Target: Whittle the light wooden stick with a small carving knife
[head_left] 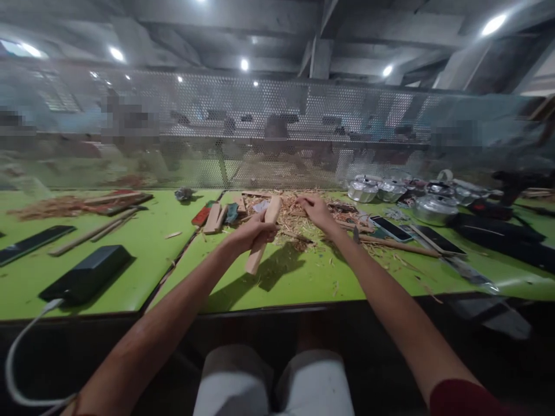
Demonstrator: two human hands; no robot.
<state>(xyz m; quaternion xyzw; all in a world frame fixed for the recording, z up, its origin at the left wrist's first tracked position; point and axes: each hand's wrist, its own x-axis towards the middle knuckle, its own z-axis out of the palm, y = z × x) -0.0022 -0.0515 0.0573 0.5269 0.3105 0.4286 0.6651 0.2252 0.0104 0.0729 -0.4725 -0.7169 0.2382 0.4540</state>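
My left hand is wrapped round a pale wooden block, held tilted above the green table with its lower end toward me. To the right, my right hand hovers at a heap of wood shavings, its fingers curled together. Whatever those fingers may hold is too small or hidden to make out. Short wooden pieces and a red item lie left of the heap. A long wooden stick rests beyond my right forearm.
A perforated metal screen stands along the back edge. Phones, several shiny metal containers and a black bag are on the right. At left lie a black box with a cable, another phone and sticks.
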